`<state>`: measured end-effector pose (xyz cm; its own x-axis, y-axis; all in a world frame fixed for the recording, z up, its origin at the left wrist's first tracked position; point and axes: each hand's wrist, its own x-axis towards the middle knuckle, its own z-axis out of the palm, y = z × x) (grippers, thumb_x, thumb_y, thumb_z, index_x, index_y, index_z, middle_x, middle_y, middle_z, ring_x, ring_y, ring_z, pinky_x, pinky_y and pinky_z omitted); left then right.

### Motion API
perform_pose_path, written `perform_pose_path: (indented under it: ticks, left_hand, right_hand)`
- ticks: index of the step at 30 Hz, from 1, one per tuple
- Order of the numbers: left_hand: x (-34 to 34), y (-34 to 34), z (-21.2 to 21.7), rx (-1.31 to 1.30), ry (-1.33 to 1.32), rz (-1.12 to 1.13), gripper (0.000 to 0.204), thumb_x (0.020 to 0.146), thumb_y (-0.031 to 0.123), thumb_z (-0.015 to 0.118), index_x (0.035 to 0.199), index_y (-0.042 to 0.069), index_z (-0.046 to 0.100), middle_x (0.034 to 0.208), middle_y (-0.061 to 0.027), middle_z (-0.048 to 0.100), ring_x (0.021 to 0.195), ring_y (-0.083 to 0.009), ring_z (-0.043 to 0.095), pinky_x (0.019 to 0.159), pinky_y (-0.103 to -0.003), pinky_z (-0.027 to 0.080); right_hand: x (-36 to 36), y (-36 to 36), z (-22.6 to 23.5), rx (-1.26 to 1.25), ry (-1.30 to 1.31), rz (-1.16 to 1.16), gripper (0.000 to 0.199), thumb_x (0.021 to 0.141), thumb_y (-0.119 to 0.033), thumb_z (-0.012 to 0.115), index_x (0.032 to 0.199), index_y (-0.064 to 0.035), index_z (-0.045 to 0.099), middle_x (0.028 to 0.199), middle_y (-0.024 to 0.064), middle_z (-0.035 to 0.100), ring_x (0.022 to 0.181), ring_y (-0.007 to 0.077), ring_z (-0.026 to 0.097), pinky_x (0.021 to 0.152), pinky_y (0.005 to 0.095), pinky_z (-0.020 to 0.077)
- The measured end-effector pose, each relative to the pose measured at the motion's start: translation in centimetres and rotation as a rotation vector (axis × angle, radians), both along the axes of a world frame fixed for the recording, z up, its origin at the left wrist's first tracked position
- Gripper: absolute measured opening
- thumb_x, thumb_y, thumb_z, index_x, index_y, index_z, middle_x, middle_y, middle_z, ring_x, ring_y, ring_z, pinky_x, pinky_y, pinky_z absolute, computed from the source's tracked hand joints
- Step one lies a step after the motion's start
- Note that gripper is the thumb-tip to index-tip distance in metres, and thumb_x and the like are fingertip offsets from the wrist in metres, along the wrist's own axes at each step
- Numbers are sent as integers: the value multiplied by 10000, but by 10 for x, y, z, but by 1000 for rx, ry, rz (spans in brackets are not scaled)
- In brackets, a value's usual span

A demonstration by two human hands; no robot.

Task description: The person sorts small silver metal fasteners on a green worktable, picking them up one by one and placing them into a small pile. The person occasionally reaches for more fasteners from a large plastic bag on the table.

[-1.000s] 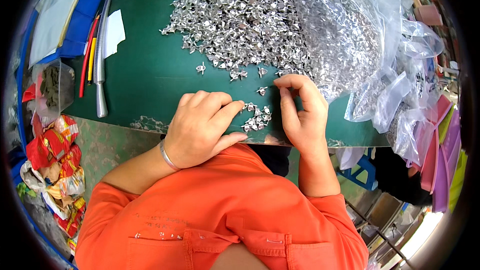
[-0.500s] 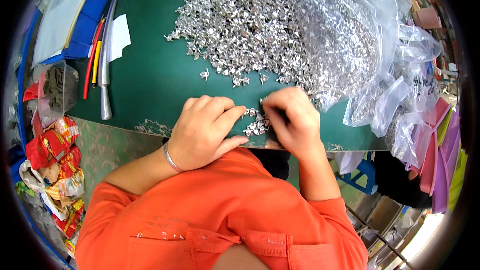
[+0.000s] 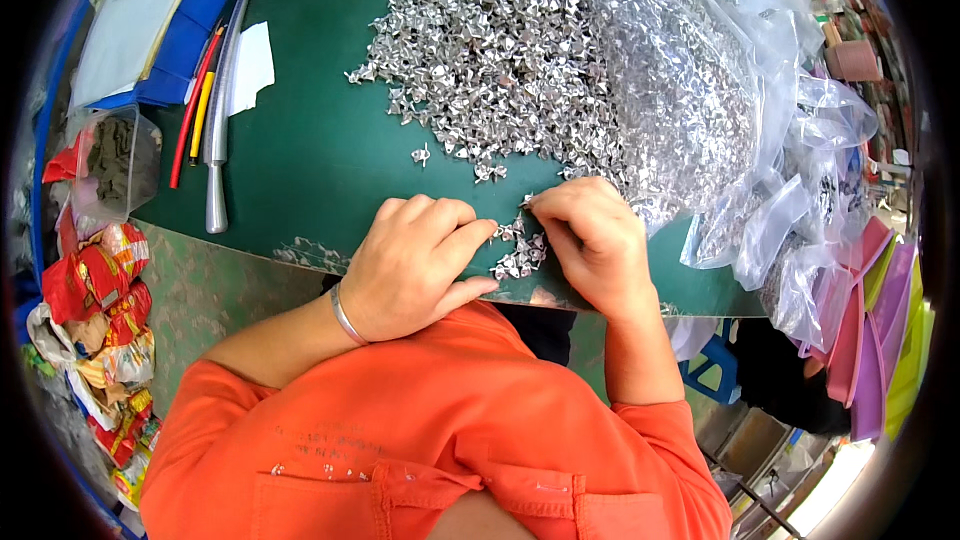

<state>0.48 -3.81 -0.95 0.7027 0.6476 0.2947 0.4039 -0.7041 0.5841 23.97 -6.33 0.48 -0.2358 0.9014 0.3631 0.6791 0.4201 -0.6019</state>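
Your left hand (image 3: 408, 258) stayed, thumb and index apart | your right hand (image 3: 596, 242), blurred earlier, showed sharp at one part (image 3: 527, 202), grip unclear | small metal parts (image 3: 519, 258) lay between your hands | one loose part ahead had gone

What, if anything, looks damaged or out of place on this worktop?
The green worktop looks worn at its near edge: pale scuffs left of the left hand, a brownish patch near the small cluster of silver metal parts. A stray metal part lies apart from the main heap.
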Motion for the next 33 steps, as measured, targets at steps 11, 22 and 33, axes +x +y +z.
perform_pose_path:
  ticks: [11, 22, 33]
  left_hand:
    - [-1, 1, 0, -9, -14, -16, 529, 712, 308, 845, 1151, 66, 678, 1030, -60, 592, 884, -250, 564, 785, -380, 415]
    - [-1, 2, 0, -9, -31, -18, 529, 719, 309, 839, 1157, 61, 674, 1034, -62, 597, 881, -255, 566, 778, -384, 412]
    - [-2, 1, -1, -13, -35, -13, 512, 716, 297, 839, 1144, 65, 679, 1032, -55, 597, 877, -249, 565, 771, -381, 411]
  right_hand:
    - [-5, -4, -4, -77, 69, -17, 214, 785, 64, 724, 961, -33, 650, 945, 109, 678, 867, 311, 638, 755, 387, 519]
    - [-23, 25, -7, 81, -55, 35, 186, 747, 64, 698, 886, -36, 626, 931, 94, 635, 814, 317, 607, 717, 402, 517]
    - [-8, 9, 1, -63, 88, -3, 199, 775, 86, 710, 918, -17, 618, 920, 104, 661, 834, 321, 636, 740, 385, 521]
